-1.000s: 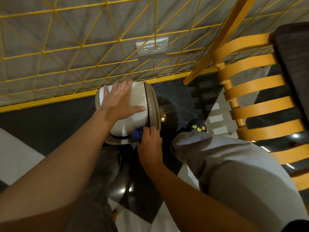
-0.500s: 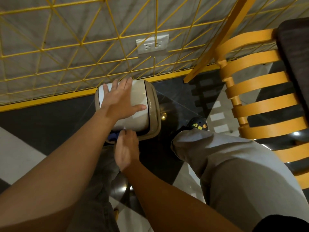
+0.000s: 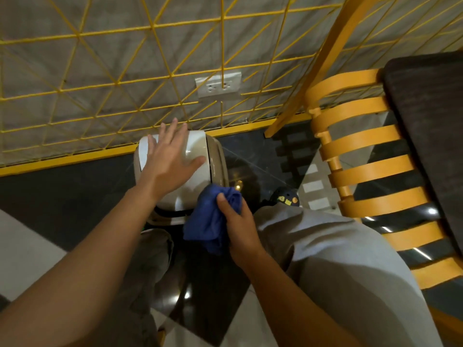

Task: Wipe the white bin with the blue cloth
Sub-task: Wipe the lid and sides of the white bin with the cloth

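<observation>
Left hand fingers spread flat on white bin, right hand clutching bunched blue cloth, glossy black-and-white floor, yellow-gridded wall, orange slatted chair

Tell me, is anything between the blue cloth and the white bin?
Nothing visible is. The right hand holds the blue cloth at the white bin's near lower side, while the left hand lies flat on top.

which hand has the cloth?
The right hand grips the bunched blue cloth at the white bin's near side. The left hand lies flat and open on top.
</observation>
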`<state>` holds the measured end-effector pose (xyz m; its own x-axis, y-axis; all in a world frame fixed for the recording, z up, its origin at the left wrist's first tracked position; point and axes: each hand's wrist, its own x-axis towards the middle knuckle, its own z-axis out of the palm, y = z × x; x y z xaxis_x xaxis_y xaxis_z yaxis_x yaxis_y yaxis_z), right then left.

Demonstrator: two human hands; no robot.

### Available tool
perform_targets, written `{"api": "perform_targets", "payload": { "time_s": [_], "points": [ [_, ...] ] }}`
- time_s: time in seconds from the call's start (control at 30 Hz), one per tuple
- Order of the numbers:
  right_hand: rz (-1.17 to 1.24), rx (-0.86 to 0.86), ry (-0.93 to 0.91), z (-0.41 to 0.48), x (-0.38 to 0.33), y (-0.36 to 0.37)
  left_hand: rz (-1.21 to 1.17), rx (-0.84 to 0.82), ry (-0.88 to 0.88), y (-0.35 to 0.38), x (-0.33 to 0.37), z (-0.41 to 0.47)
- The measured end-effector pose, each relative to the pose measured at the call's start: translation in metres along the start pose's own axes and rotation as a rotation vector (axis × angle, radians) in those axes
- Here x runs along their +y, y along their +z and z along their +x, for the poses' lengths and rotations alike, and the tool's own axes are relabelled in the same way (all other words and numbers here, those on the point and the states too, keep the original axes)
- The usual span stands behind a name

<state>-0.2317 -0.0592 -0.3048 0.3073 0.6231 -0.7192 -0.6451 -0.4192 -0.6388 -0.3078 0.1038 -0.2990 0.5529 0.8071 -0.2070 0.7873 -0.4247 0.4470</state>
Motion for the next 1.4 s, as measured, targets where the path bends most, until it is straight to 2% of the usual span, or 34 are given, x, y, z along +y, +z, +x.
{"api": "perform_targets", "payload": {
  "time_s": [0.07,0.13,0.23,0.37,0.43,0.5,0.6,0.67,0.73,0.8,0.93,1.0,1.03,1.1,1.17,1.2,1.27,1.33,1.4],
  "points": [
    [0.167,-0.026,0.034,0.003,-0.010,-0.007,-0.170,0.199,0.001,-0.003,0.010,-0.014],
    [0.269,-0.064,0.061,0.004,-0.020,-0.010,-0.315,0.222,-0.098,-0.006,0.025,-0.031],
    [0.360,-0.120,0.105,0.005,-0.030,-0.011,-0.529,-0.054,-0.328,-0.009,0.049,-0.055],
    [0.400,-0.167,0.119,0.000,-0.039,-0.014,-0.892,-0.380,-0.439,-0.011,0.062,-0.073],
    [0.391,-0.163,0.138,0.001,-0.039,-0.015,-0.978,-0.424,-0.450,-0.006,0.060,-0.080],
    [0.222,-0.056,0.132,0.004,-0.035,-0.013,-0.869,-0.320,-0.457,0.006,0.057,-0.086],
    [-0.187,0.184,-0.001,0.009,-0.026,-0.015,-0.660,-0.150,-0.448,0.023,0.055,-0.093],
    [-0.243,0.221,-0.082,0.007,-0.021,-0.017,-0.583,-0.087,-0.392,0.028,0.060,-0.097],
    [-0.193,0.159,-0.044,0.004,-0.019,-0.017,-0.570,-0.060,-0.326,0.030,0.068,-0.099],
    [-0.093,0.083,0.067,0.007,-0.021,-0.019,-0.605,-0.102,-0.276,0.032,0.078,-0.098],
    [0.011,0.053,0.172,0.029,-0.027,-0.034,-0.650,-0.320,-0.224,0.038,0.076,-0.089],
    [-0.013,0.032,0.173,0.041,-0.030,-0.041,-0.556,-0.422,-0.187,0.038,0.068,-0.081],
    [-0.097,0.031,0.161,0.047,-0.032,-0.043,-0.452,-0.403,-0.168,0.037,0.062,-0.076],
    [-0.392,0.038,0.096,0.058,-0.039,-0.048,-0.237,-0.232,-0.156,0.030,0.053,-0.062],
    [-0.702,0.014,-0.017,0.068,-0.049,-0.050,-0.117,-0.044,-0.136,0.017,0.046,-0.043],
    [-0.812,-0.008,-0.062,0.073,-0.052,-0.049,-0.073,-0.002,-0.120,0.011,0.043,-0.033],
    [-0.966,-0.070,-0.091,0.082,-0.057,-0.047,0.018,-0.021,-0.079,0.004,0.037,-0.011],
    [-1.082,-0.116,-0.082,0.089,-0.058,-0.043,0.160,-0.142,-0.034,0.004,0.031,0.006],
    [-1.084,-0.107,-0.096,0.095,-0.058,-0.041,0.308,-0.276,-0.010,0.007,0.024,0.017]
  ]
}}
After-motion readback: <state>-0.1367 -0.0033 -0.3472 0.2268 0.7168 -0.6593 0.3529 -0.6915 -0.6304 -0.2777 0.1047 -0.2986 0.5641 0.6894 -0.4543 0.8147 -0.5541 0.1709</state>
